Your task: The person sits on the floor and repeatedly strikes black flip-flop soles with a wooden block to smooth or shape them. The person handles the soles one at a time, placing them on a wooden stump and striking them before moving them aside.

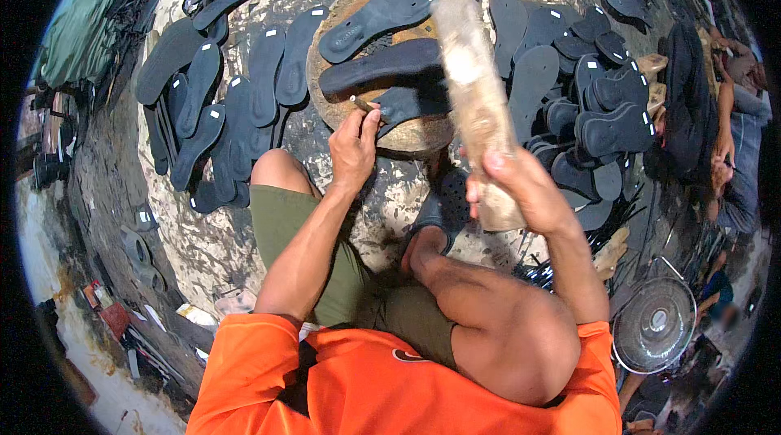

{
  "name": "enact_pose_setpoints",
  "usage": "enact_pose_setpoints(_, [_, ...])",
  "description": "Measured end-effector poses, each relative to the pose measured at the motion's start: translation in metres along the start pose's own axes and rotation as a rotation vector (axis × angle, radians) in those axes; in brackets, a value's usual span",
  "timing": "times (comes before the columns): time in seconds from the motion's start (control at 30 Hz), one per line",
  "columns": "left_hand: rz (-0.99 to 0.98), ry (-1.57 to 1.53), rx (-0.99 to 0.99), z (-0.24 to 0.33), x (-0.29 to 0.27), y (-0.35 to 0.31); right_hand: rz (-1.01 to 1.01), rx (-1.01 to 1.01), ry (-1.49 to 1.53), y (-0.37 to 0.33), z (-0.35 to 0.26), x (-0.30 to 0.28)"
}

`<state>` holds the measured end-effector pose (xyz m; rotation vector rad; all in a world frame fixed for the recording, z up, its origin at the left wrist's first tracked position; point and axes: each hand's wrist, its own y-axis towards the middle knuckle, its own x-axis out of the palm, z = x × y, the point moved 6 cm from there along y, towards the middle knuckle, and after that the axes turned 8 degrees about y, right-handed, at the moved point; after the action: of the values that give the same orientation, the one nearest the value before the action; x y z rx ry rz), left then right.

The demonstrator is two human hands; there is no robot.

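Note:
My left hand (354,150) pinches a short metal punch (364,104) at the near edge of a black sandal sole (413,103). That sole lies on a round wooden block (411,141). Two more black soles rest farther back on the block: a dark one (374,69) and one with a white label (378,22). Gripped at its lower end by my right hand (529,187) is a thick, pale wooden mallet (472,69). The mallet is blurred, held raised beside my left hand, and covers the right ends of the soles.
Black soles (199,85) are spread left of the block, and more soles (618,110) are stacked on its right. A round fan (655,325) stands at lower right. Another person (736,158) sits at the far right.

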<state>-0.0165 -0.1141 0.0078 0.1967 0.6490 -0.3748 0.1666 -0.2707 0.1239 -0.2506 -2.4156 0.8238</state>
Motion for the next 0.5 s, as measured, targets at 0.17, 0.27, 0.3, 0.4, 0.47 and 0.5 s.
enact_pose_setpoints(0.17, [0.015, 0.062, 0.164, 0.0, 0.005, -0.002, 0.259, -0.269, -0.166, -0.05, -0.082, 0.035])
enact_pose_setpoints(0.27, [0.043, 0.079, 0.225, -0.006, 0.004, -0.005, 0.349, -0.541, -0.312, -0.071, -0.114, 0.06])
enact_pose_setpoints(0.3, [0.053, 0.09, 0.24, -0.008, 0.003, -0.008, 0.357, -0.643, -0.37, -0.076, -0.117, 0.065])
enact_pose_setpoints(0.4, [0.066, 0.115, 0.327, 0.0, 0.003, -0.006, 0.08, -0.563, -0.327, -0.048, -0.075, 0.032])
enact_pose_setpoints(0.47, [0.034, 0.087, 0.441, 0.014, 0.015, -0.004, 0.213, -0.137, -0.873, 0.012, 0.027, -0.021])
enact_pose_setpoints(0.5, [-0.067, 0.292, 0.444, -0.01, 0.03, -0.009, 0.172, 0.08, -1.144, 0.044, 0.079, -0.045])
